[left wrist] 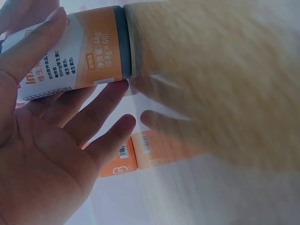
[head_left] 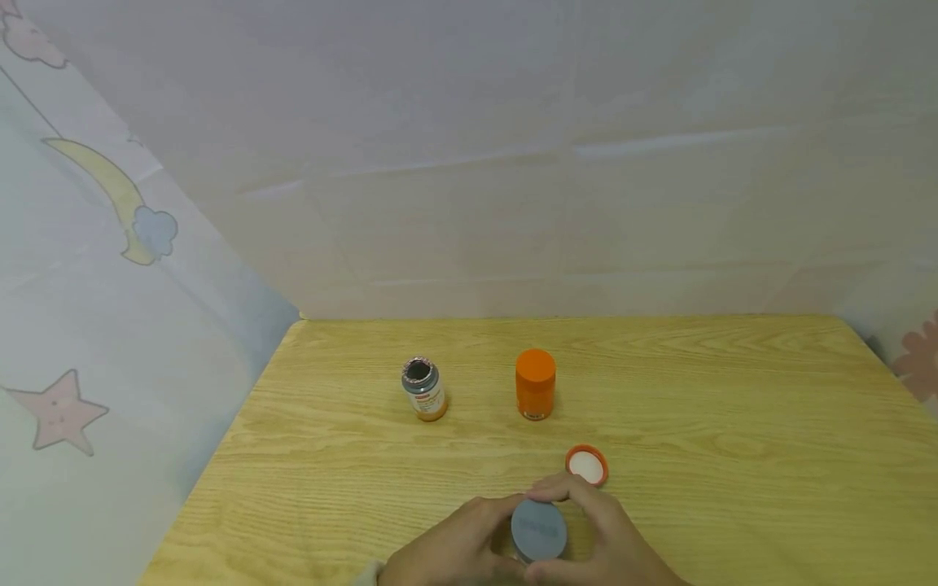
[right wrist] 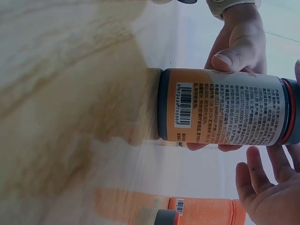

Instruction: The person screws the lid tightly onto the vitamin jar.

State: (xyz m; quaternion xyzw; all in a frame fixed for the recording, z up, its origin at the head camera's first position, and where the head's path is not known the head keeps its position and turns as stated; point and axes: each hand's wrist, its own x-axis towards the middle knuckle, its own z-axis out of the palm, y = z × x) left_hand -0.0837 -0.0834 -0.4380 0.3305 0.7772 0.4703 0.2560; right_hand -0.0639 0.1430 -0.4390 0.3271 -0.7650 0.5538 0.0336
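A supplement bottle (right wrist: 225, 107) with a white and orange label stands upright on the wooden table near its front edge. Its dark grey cap (head_left: 538, 529) is on top, and a thin red ring shows just under it in the right wrist view. My left hand (head_left: 450, 547) grips the bottle's body, its thumb across the label in the left wrist view. From the other side my right hand (head_left: 604, 533) holds the cap's rim between thumb and forefinger. The other right fingers (right wrist: 257, 171) spread below, apart from the label.
Farther back stands a second grey-necked bottle (head_left: 427, 395), its mouth uncovered with torn foil around it. To its right is an orange jar (head_left: 536, 391) with an orange lid on. An orange lid (head_left: 586, 466) lies white inside up, just beyond my right hand. A pale cloth wall borders the table (head_left: 733, 423).
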